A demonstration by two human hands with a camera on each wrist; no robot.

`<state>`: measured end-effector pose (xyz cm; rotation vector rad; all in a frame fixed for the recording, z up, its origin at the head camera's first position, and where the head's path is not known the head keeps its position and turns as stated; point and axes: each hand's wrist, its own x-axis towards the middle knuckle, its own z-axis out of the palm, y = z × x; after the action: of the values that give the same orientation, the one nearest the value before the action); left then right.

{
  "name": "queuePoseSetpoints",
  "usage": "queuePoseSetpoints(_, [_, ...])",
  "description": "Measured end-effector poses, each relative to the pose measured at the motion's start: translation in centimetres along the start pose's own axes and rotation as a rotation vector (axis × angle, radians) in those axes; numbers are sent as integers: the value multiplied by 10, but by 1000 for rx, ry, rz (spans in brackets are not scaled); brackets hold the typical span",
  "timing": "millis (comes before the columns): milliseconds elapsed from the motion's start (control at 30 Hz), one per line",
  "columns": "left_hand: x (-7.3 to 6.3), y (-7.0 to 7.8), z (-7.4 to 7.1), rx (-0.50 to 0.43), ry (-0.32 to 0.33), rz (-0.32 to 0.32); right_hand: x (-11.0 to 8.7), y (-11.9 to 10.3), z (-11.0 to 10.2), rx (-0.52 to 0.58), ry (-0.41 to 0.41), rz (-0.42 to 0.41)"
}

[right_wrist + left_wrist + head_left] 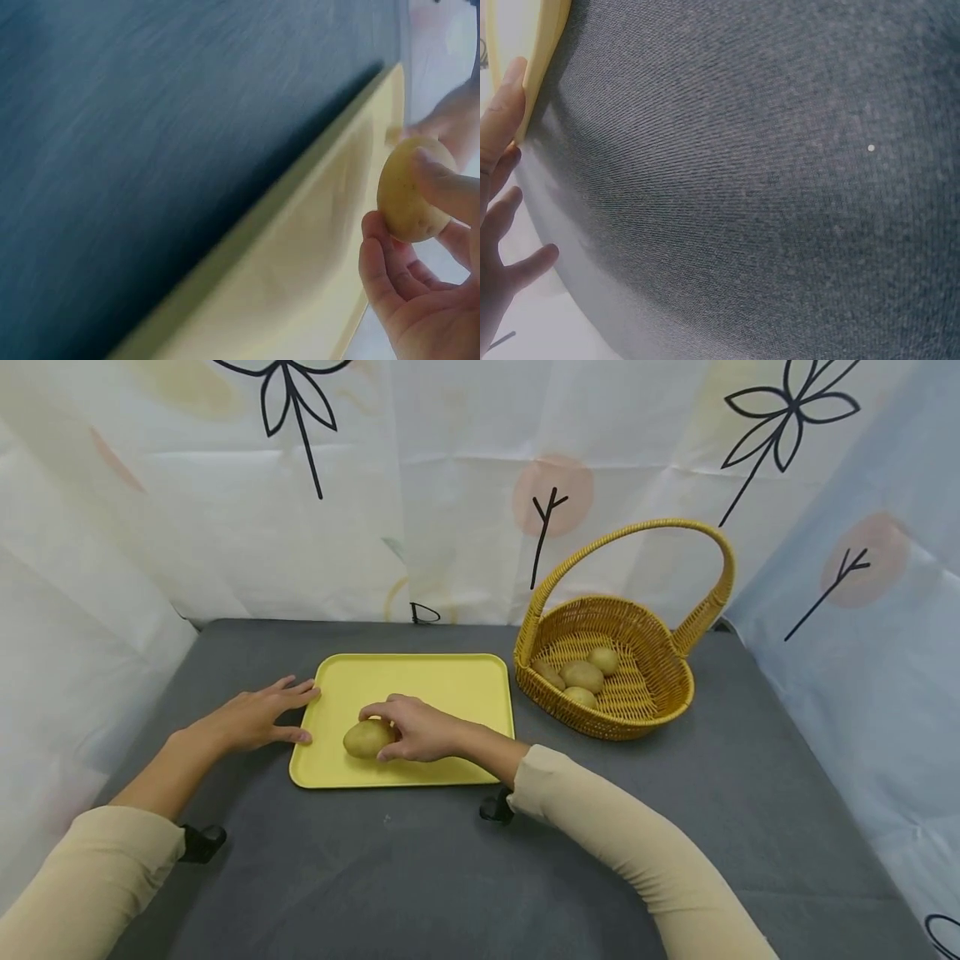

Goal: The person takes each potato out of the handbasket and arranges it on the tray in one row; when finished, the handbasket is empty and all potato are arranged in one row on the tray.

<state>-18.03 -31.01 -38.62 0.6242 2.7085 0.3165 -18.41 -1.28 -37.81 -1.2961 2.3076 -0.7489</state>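
Observation:
My right hand grips a potato over the left half of a yellow tray. In the right wrist view the thumb lies on one side of the potato and the fingers curl round the other, close over the tray. My left hand is at the tray's left edge with its fingers spread, thumb and fingertips right at the rim. The left wrist view shows the thumb against the tray's yellow rim, the other fingers apart.
A yellow wicker basket with a tall arched handle stands right of the tray, several potatoes inside. Grey cloth covers the table. A white patterned curtain hangs behind and along both sides.

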Motion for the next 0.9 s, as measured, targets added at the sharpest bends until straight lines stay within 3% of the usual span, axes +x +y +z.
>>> queuePoseSetpoints(233, [1, 1, -1, -2, -1, 5, 23, -23, 21, -105, -41, -3])
queuePoseSetpoints(467, [1, -2, -2, 21, -4, 10, 35, -30, 36, -121, -5, 19])
queuePoseSetpoints(900, [3, -3, -1, 20, -5, 14, 30, -31, 33, -123, 8, 37])
